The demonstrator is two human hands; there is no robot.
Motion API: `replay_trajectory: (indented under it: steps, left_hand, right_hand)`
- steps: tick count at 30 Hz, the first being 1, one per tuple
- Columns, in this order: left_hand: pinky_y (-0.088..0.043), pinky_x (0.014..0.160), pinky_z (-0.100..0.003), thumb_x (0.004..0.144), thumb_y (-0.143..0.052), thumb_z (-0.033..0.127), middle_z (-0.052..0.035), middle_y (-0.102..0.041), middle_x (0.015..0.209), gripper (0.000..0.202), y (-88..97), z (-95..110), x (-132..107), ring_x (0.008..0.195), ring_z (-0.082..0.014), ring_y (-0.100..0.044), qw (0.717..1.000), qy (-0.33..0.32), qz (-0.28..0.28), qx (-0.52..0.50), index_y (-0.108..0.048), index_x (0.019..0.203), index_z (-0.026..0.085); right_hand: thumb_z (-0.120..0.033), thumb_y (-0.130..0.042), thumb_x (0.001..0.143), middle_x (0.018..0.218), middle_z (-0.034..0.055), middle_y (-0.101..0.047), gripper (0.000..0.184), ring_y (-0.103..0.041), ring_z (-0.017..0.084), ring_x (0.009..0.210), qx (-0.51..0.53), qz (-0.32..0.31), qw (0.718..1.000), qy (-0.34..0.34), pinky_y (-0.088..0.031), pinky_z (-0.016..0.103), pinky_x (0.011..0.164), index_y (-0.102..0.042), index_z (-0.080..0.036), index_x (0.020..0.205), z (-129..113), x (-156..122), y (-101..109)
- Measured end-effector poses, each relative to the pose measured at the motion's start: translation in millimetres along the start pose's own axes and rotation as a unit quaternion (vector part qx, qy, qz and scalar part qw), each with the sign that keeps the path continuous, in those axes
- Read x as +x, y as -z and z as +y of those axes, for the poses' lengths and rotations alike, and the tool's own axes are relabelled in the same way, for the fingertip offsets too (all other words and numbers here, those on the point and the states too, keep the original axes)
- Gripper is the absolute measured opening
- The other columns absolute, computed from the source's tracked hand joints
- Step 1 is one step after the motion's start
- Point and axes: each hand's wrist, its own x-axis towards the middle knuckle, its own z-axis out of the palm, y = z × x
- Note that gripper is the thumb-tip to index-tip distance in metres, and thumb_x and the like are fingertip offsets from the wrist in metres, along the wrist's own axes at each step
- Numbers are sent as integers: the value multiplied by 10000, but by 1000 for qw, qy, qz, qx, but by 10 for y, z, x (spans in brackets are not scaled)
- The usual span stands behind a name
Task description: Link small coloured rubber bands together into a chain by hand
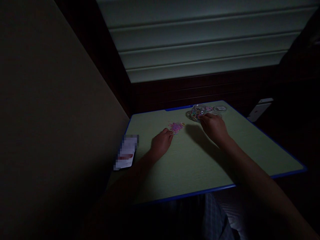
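A pale green table (190, 163) with a blue edge lies in dim light. My left hand (161, 143) rests on it with fingers curled, its fingertips touching a small pink pile of tiny loops (176, 127). My right hand (213, 126) reaches to a clear round compartment box (200, 111) of coloured small bands at the far edge, fingers bent down over its near rim. What its fingers hold, if anything, is hidden.
A small clear lid or dish (220, 108) lies right of the box. A blurred white card (126, 152) sits at the table's left edge. A white phone-like object (260, 109) lies off the table at right. A wall stands at left, a blind behind.
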Motion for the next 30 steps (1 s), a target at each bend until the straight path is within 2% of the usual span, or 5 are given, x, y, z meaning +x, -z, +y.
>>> replay_trajectory:
  steps: [7,13,19,25,30]
  left_hand:
    - [-415,673,-252,940,-316,284,-45,-570,975,308,-4,31,16,809,-146,-578,995,-8,-36,91,-610,1008,222]
    - [-412,669,-245,947,-287,293,-39,-559,966,330,15,58,28,803,-138,-570,992,10,-53,118,-605,954,205]
    - [-422,700,-236,950,-273,267,-47,-539,1024,311,45,92,57,842,-132,-569,990,26,-74,117,-571,1009,194]
    - [-448,696,-253,948,-257,230,-56,-527,1036,309,41,91,41,830,-143,-571,990,21,-63,122,-556,1015,190]
    - [-462,674,-264,945,-250,224,-61,-517,1038,304,64,102,14,810,-150,-576,988,17,-53,144,-541,1024,189]
  right_hand:
    - [-232,-351,904,978,115,-661,334,-574,194,789,-2,-13,1000,8,-304,291,671,-655,-152,1016,-30,1,17]
    - [-249,-341,912,971,119,-662,343,-580,194,799,-6,-20,1000,19,-313,287,685,-664,-143,961,-55,3,-14]
    - [-263,-349,915,991,116,-662,336,-585,191,823,0,-19,1000,22,-325,287,713,-662,-153,969,-70,5,-27]
    - [-272,-342,919,971,112,-665,355,-589,191,815,-4,-23,999,23,-338,282,694,-673,-148,946,-76,3,-28]
    - [-261,-351,915,987,110,-659,340,-586,189,852,-3,-27,999,29,-344,273,699,-664,-158,999,-71,-1,-44]
